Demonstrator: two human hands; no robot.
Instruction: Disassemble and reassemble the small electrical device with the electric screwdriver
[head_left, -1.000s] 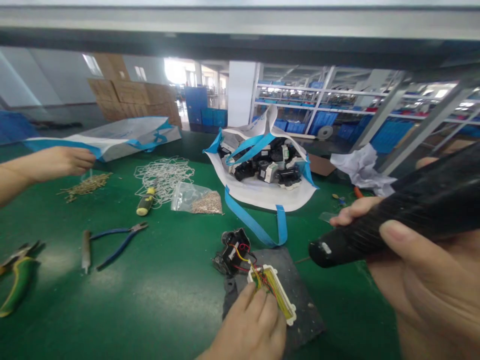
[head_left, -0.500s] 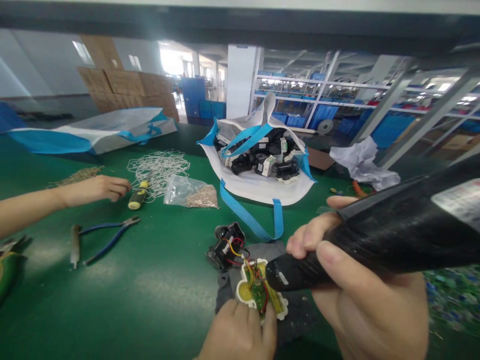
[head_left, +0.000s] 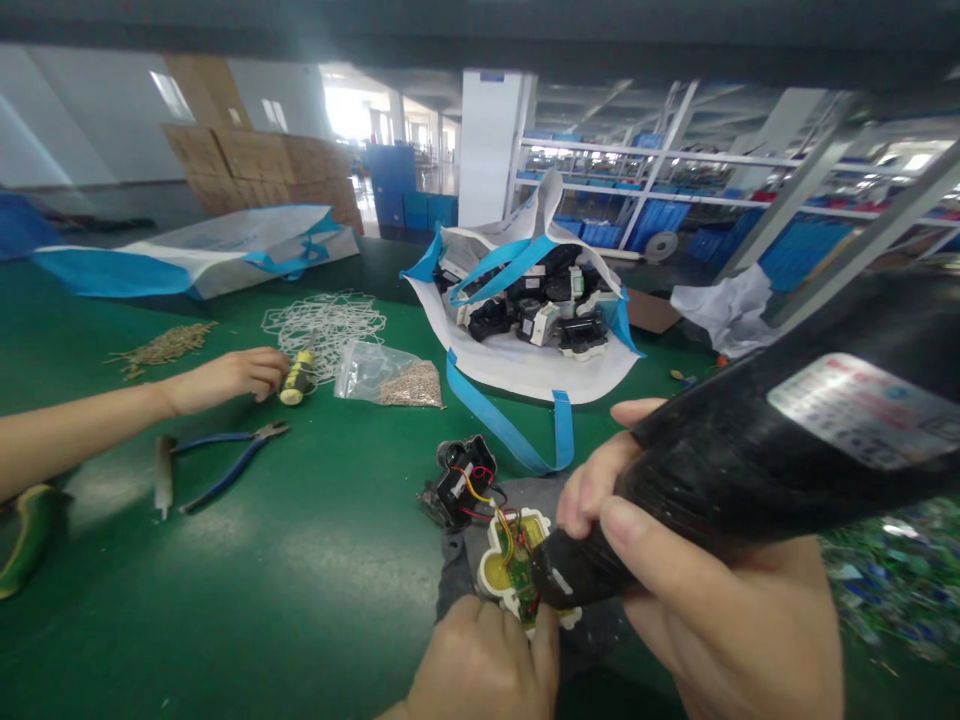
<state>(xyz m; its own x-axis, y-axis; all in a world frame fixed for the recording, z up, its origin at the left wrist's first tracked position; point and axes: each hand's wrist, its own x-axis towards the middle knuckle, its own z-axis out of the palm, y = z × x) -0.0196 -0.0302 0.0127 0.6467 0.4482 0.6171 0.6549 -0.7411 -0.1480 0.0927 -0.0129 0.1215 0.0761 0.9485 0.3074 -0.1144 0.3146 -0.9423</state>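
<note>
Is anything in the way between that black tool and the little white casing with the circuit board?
Nothing visible. The black tool, gripped in the right hand, has its tip right at the white casing, which the left hand holds at its near edge.

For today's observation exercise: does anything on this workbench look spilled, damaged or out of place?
Yes. The white-cased part under the black power tool lies open, its circuit board and wires bared, still wired to a black component beside it. Green bits are scattered at the right edge, and crumpled white paper lies behind.
</note>
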